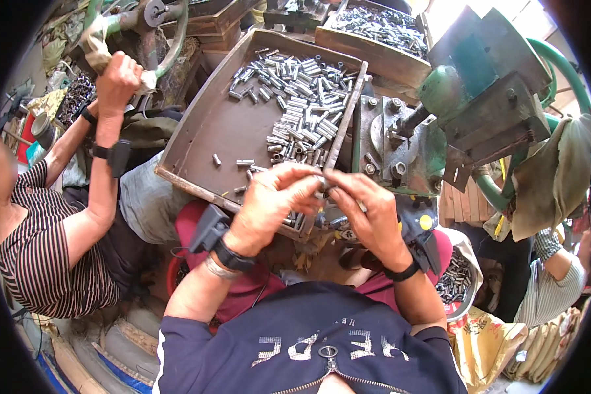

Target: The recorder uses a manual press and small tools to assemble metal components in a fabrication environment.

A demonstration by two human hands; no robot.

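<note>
My left hand (273, 198) and my right hand (366, 211) meet over the near right corner of a tray (203, 141). Thumbs and fingertips of both pinch one small metal sleeve (322, 186), mostly covered by the fingers. Many short, shiny metal sleeves (302, 111) lie heaped in the tray's right half and toward its far side. A few loose ones lie near the tray's front, close to my left hand. Just beyond my right hand is a green press (395, 141) with a bolted steel plate.
A wooden box (374, 56) of similar metal parts stands behind the tray. At left, a co-worker in a striped shirt (46, 262) grips a machine's handwheel (177, 39). A basin of parts (458, 279) sits by my right knee. A cloth (551, 180) hangs from the press handle. Another person sits at far right.
</note>
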